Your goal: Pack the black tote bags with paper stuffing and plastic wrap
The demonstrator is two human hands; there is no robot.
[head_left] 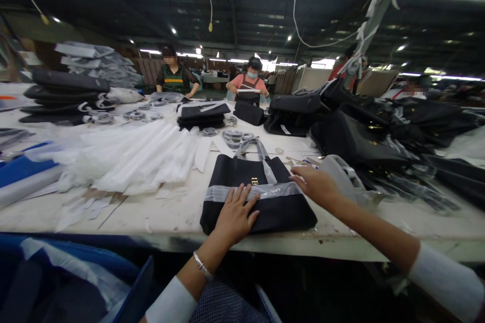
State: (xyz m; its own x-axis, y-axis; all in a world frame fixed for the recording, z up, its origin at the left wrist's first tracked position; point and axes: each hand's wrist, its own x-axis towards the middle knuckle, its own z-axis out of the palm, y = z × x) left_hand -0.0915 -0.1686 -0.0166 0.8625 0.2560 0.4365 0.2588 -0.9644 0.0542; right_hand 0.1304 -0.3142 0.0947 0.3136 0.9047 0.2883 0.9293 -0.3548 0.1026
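A black handbag point(276, 212) lies flat near the table's front edge, with a gold buckle point(254, 181) at its middle. Clear plastic film point(278, 191) runs across its front, and the raised handles point(261, 149) are wrapped in film too. My left hand point(237, 214) rests on the front of the bag, fingers spread over the film. At the bag's upper right edge is my right hand point(316, 184), its fingers stretched toward the bag; whether they touch the film's end I cannot tell. Beside its wrist stands a grey tape dispenser point(341, 174).
White foam sheets point(140, 159) spread across the table's left. Black bags point(352, 136) pile up at right; more black pieces point(68, 96) are stacked at far left. Wrapped straps point(237, 136) lie behind the bag. Two people point(250, 83) point(174, 75) work across the table. A blue bin point(140, 282) stands below left.
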